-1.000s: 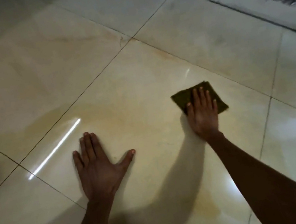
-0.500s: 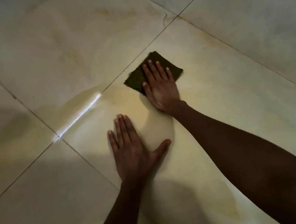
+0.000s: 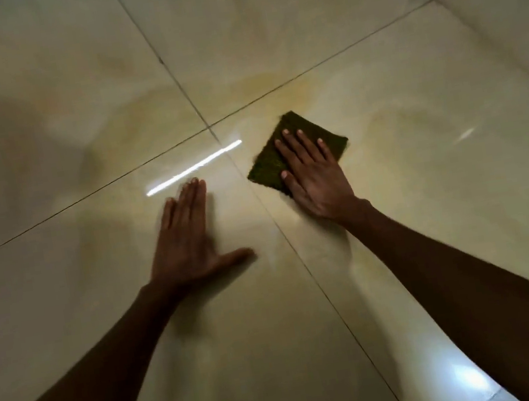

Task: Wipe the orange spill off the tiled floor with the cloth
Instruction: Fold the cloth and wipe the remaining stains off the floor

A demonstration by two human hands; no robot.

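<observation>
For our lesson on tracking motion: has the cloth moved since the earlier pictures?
Yes. The cloth under the right hand has slid left across its tile, ending close to the grout crossing.

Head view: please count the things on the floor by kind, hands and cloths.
Hands: 2, the left hand flat on the tiled floor, the right hand flat on the cloth.
Cloths: 1, the dark green cloth.
Total: 3.

Dim, yellowish light; a bright streak of glare on the glossy floor [image 3: 69,335]; left hand [image 3: 189,240] motion-blurred.
</observation>
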